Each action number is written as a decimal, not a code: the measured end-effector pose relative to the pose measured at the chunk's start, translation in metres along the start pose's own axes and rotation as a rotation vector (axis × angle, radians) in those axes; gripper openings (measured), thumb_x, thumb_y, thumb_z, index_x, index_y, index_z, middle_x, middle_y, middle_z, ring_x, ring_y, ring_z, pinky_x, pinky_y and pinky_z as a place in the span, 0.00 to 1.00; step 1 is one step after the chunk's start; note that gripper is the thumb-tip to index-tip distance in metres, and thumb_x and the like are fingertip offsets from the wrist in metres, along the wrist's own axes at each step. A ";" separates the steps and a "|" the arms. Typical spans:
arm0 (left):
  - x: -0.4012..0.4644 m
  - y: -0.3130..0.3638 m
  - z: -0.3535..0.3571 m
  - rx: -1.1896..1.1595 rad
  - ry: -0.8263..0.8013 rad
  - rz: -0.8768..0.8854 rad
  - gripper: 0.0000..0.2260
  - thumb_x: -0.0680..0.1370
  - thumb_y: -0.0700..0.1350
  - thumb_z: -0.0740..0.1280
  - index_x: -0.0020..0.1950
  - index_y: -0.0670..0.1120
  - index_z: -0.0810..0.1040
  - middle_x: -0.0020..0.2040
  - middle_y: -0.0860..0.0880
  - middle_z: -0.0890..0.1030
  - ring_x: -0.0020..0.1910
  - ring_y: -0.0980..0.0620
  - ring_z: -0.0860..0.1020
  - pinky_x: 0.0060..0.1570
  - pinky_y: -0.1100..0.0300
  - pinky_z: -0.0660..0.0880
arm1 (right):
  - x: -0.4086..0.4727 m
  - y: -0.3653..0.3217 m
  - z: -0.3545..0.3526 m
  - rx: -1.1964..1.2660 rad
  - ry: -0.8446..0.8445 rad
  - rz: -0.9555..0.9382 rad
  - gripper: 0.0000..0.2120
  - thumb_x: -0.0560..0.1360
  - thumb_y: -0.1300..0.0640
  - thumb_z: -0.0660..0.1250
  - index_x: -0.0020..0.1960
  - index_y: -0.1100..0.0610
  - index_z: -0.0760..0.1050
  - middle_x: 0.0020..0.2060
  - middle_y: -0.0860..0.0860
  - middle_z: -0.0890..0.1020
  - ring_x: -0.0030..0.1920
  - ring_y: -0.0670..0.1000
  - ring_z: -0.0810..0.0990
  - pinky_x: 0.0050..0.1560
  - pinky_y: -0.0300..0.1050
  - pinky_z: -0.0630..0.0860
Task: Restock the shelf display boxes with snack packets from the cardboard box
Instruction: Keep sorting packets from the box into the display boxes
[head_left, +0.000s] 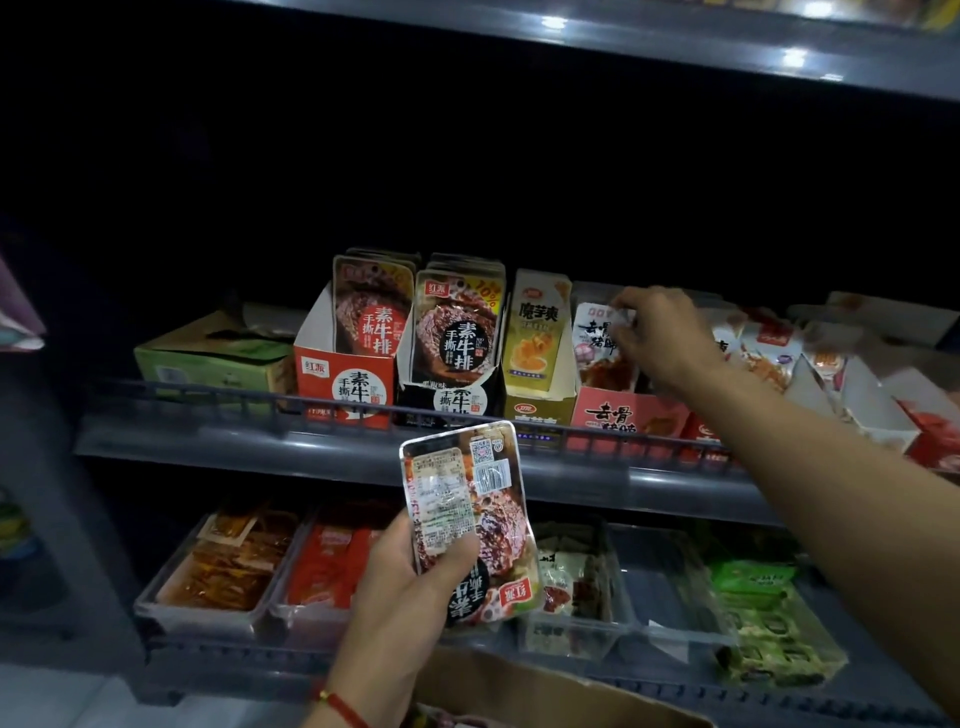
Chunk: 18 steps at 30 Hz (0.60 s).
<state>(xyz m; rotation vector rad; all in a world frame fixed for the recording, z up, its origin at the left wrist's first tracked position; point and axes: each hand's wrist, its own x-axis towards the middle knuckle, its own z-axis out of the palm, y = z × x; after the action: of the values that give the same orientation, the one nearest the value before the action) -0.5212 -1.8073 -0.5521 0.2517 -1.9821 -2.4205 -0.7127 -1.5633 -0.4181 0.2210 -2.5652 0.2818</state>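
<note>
My left hand (410, 587) grips a small stack of dark snack packets (467, 499), upside down and back side out, below the middle shelf rail. Up on that shelf my right hand (657, 338) reaches into the red display box (623, 415) and pinches the top of a white-and-red packet (597, 338) standing in it. To the left stand a red display box (343, 384) and a black display box (452, 400), both packed with steak-picture packets, and a yellow display box (537, 332). The cardboard box (545, 696) sits open at the bottom edge, under my left wrist.
A green box (208, 358) lies at the shelf's left. More white and red display boxes (857, 395) crowd the right end. The lower shelf holds clear bins (218, 566) of packets and green packets (769, 623). A grey rail (260, 405) fronts the middle shelf.
</note>
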 end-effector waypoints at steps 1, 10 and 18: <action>0.000 0.000 -0.001 0.006 0.001 0.003 0.12 0.77 0.45 0.73 0.59 0.55 0.80 0.54 0.56 0.86 0.59 0.52 0.83 0.67 0.42 0.75 | -0.001 0.000 0.001 -0.038 0.021 -0.016 0.16 0.79 0.56 0.70 0.66 0.58 0.78 0.57 0.61 0.81 0.60 0.62 0.77 0.57 0.53 0.75; -0.001 0.002 0.000 0.029 -0.008 -0.002 0.20 0.69 0.54 0.73 0.61 0.58 0.79 0.58 0.58 0.85 0.62 0.53 0.80 0.70 0.40 0.71 | -0.010 0.004 0.010 0.118 -0.104 0.100 0.31 0.79 0.57 0.70 0.78 0.56 0.61 0.70 0.59 0.67 0.72 0.61 0.67 0.75 0.58 0.66; 0.001 -0.001 -0.002 0.019 0.019 0.006 0.26 0.68 0.56 0.74 0.65 0.56 0.77 0.62 0.56 0.83 0.65 0.51 0.79 0.70 0.37 0.71 | -0.004 -0.001 0.021 0.172 -0.171 0.193 0.30 0.78 0.55 0.72 0.75 0.56 0.62 0.70 0.60 0.65 0.72 0.65 0.67 0.76 0.62 0.65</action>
<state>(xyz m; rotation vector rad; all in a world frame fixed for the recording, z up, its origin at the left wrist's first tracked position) -0.5220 -1.8089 -0.5539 0.2679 -1.9958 -2.3874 -0.7198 -1.5685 -0.4377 0.0618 -2.7370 0.5801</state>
